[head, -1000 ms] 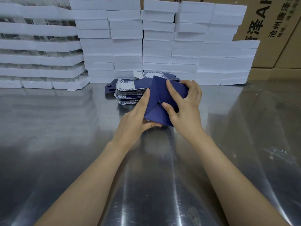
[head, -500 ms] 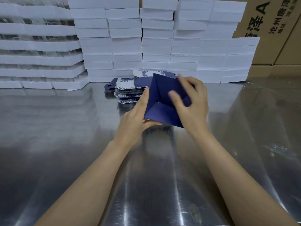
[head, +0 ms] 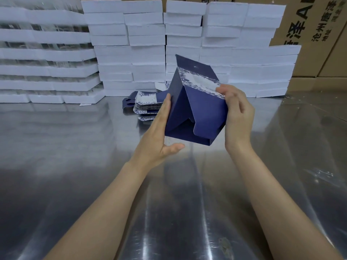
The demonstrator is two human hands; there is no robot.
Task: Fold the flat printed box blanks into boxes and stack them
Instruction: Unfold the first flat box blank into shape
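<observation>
We hold the half-folded navy box [head: 199, 109] in the air above the steel table [head: 75, 166], tilted so that its lower end faces us and its top flap points up and away. Our left hand [head: 159, 136] lies flat against the box's left wall with the fingers straight and the thumb stretched out just under the bottom edge, not wrapped round anything. Our right hand [head: 238, 117] closes on the right side, its fingers curled over the edge and pinching the white band printed with blue leaves near the top. At the lower end a flap with a curved cut sits partly turned in, and the dark inside shows beside it. Behind the box, on the table, lies the pile of flat printed blanks [head: 148, 104], near our left fingertips but apart from them. Stacks of white foam trays [head: 146, 53] line the back of the table, and brown cartons [head: 309, 25] with black lettering stand behind them at the right.
</observation>
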